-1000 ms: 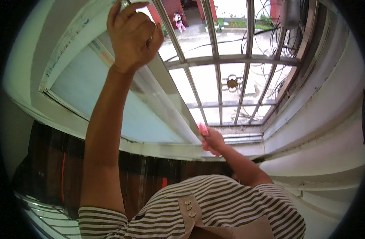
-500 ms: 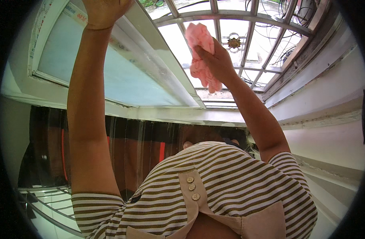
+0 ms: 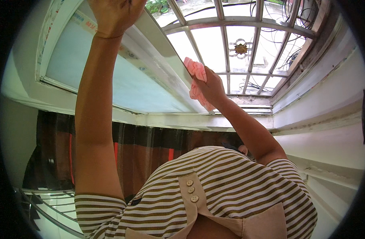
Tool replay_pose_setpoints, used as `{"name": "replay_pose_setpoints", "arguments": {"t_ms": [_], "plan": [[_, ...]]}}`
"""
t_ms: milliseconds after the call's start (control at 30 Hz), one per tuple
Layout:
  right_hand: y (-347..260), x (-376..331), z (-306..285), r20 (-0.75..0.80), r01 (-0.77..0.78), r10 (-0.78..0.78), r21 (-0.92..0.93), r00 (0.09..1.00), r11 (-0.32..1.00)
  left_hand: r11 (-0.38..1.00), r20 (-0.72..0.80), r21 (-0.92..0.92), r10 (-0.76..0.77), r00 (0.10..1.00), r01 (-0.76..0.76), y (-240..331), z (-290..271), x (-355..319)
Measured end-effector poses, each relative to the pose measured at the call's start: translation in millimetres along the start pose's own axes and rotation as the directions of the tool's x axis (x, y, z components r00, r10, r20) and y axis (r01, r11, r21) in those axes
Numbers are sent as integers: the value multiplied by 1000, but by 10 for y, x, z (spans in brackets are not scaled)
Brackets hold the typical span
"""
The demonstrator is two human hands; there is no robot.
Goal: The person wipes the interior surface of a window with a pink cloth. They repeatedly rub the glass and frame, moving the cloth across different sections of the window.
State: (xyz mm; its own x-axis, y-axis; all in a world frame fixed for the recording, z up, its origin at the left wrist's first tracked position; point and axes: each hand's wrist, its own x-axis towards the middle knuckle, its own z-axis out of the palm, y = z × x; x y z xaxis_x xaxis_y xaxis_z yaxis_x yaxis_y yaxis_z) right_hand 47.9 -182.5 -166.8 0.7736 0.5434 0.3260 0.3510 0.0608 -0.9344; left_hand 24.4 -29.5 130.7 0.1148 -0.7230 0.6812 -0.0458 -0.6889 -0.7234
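A crumpled pink cloth (image 3: 196,71) is gripped in my right hand (image 3: 213,87), fingers wrapped round it. The cloth lies at the outer edge of the pale window sash (image 3: 172,53) and appears to touch it. My left hand (image 3: 118,16) is raised at the top of the view beside the same sash. Its fingers run past the upper edge of the picture, so their hold cannot be made out. Frosted bluish glass (image 3: 98,75) fills the sash, with strips of printed film along its borders.
Beyond the window opening stands a metal grille (image 3: 230,20) with a brass-coloured ornament (image 3: 241,48). Black cables hang outside it. A white sill (image 3: 246,120) runs below the opening. Lower down are a dark brown panel (image 3: 146,153) with red stripes and a curved railing (image 3: 51,215) at left.
My right hand has brought the cloth down and left, from in front of the grille to the sash edge. The view has shifted slightly; my left hand stays raised by the sash.
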Motion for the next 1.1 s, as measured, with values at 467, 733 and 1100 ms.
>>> {"name": "replay_pose_setpoints", "arguments": {"t_ms": [467, 733, 1100], "plan": [[919, -241, -182, 262, -164, 354, -546, 898, 822, 998, 61, 11, -59, 996, 59, 2, -28, -12], [-712, 541, -549, 95, 102, -111, 104, 989, 989, 993, 91, 19, -120, 989, 118, 70, -65, 20], [-935, 537, -233, 0, 269, -272, 152, 962, 951, 994, 96, 17, -111, 989, 110, 56, -51, -1]]}}
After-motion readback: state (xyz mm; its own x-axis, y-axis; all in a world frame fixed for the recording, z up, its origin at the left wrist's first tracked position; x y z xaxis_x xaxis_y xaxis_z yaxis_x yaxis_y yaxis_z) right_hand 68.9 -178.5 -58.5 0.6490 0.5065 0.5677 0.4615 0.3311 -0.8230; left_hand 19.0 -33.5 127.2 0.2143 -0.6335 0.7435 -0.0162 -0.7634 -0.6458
